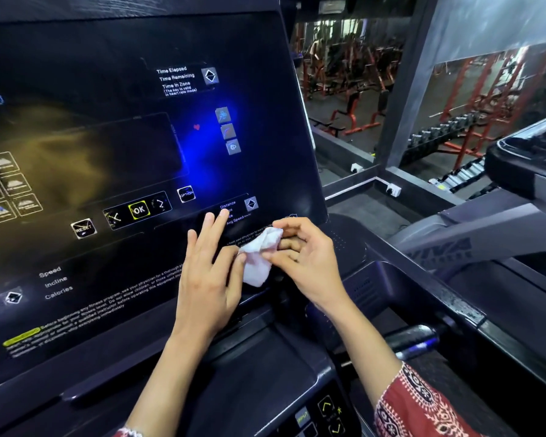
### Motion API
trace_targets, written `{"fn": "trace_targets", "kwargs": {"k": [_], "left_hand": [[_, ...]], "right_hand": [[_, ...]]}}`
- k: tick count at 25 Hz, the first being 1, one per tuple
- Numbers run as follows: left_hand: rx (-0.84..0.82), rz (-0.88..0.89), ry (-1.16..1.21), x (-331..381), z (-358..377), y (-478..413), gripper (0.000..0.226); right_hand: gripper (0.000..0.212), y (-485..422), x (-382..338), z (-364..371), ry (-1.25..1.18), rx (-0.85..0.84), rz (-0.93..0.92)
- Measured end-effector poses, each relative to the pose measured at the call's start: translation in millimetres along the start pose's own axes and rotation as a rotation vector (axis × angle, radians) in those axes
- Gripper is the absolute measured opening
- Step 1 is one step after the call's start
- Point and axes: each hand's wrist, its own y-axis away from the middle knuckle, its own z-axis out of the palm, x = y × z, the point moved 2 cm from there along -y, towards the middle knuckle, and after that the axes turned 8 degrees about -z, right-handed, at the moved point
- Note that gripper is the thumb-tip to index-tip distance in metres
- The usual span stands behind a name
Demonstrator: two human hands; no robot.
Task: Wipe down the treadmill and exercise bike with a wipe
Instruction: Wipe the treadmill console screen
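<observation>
— Where is the wipe [259, 257]?

— Between the two hands, in front of the lower right corner of the treadmill console [139, 137]. It is a small white wad, crumpled, hanging just below the "Avg Speed" lettering.

— Who has hold of it?

— The right hand [306, 257]. Its fingers are curled, and the thumb and forefinger pinch the wipe's right side. The left hand [208, 279] is slack: its fingers are stretched out straight, pointing up the panel, and only the thumb tip touches the wipe's left edge.

— Is the wipe on the console surface?

— I cannot tell; it is close against the panel, but contact is not clear.

— What else is on the panel?

— A yellow-ringed OK button [138, 210] left of the hands, a RESET button [83, 228] further left, an OPTION button [186, 194] above them, and a blue glow near the middle.

— And around it?

— A red patterned sleeve [417, 405] on the right forearm, a shiny handlebar grip [413, 340] below the right wrist, a second treadmill [517, 171] at the right, and red weight benches [353, 111] in the background.
</observation>
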Motion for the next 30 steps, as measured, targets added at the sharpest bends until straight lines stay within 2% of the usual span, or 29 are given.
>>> {"fn": "trace_targets", "kwargs": {"k": [2,4,6,8,9,10,12,15,16,18,20,21,22,24,25,26,29,30], "left_hand": [[0.003,0.016,-0.029,0.9,-1.1,1.0,0.023],[0.026,0.023,-0.068,0.0,-3.1,1.7,0.024],[0.055,0.017,-0.135,-4.0,-5.0,2.4,0.027],[0.076,-0.019,-0.205,-10.3,-6.6,3.4,0.032],[0.084,-0.039,-0.230,-13.2,-7.1,3.8,0.035],[0.087,-0.048,-0.251,-15.3,-7.0,4.2,0.037],[0.087,-0.039,-0.284,-17.1,-5.6,5.8,0.041],[0.090,-0.034,-0.305,-17.5,-4.5,5.7,0.043],[0.091,-0.033,-0.313,-17.5,-4.2,5.5,0.043],[0.099,-0.031,-0.323,-17.5,-4.2,5.3,0.044],[0.109,-0.038,-0.325,-17.6,-4.3,5.5,0.044],[0.116,-0.045,-0.326,-17.4,-4.6,5.9,0.045],[0.123,-0.052,-0.327,-17.6,-5.1,6.0,0.047],[0.129,-0.060,-0.339,-18.4,-5.1,5.6,0.049],[0.125,-0.061,-0.348,-18.8,-4.8,5.5,0.050],[0.122,-0.063,-0.358,-19.1,-4.5,5.5,0.050],[0.105,-0.061,-0.372,-18.5,-2.9,6.7,0.052],[0.102,-0.057,-0.381,-18.6,-2.5,6.9,0.052]], "right_hand": [[0.038,-10.9,-0.4,-2.0,0.093,0.113,-0.025],[0.030,-21.5,3.6,-0.2,0.335,0.223,-0.095],[0.027,-26.0,10.2,3.9,0.605,0.340,-0.241],[0.018,-24.9,19.4,12.5,0.715,0.420,-0.415],[0.012,-23.0,23.9,18.7,0.728,0.406,-0.486],[0.012,-20.9,27.7,25.1,0.740,0.379,-0.539],[0.027,-14.1,38.1,37.1,0.748,0.289,-0.578],[0.050,-8.7,45.6,50.0,0.764,0.004,-0.488],[0.055,-14.9,45.0,47.5,0.826,-0.029,-0.468],[0.060,-36.8,41.5,37.4,0.907,0.034,-0.401],[0.058,-55.1,32.4,29.5,0.840,0.130,-0.234],[0.056,-55.0,29.8,31.9,0.800,0.083,-0.251],[0.053,-46.0,30.6,38.6,0.810,-0.044,-0.343],[0.048,-13.3,53.2,33.7,0.943,-0.371,-0.639],[0.046,-8.8,62.1,15.6,1.015,-0.446,-0.745],[0.046,-13.4,68.9,-4.9,1.035,-0.420,-0.729],[0.050,-37.2,55.0,-35.3,0.809,0.044,-0.214],[0.049,-37.7,49.9,-25.3,0.753,0.064,-0.153]]}}
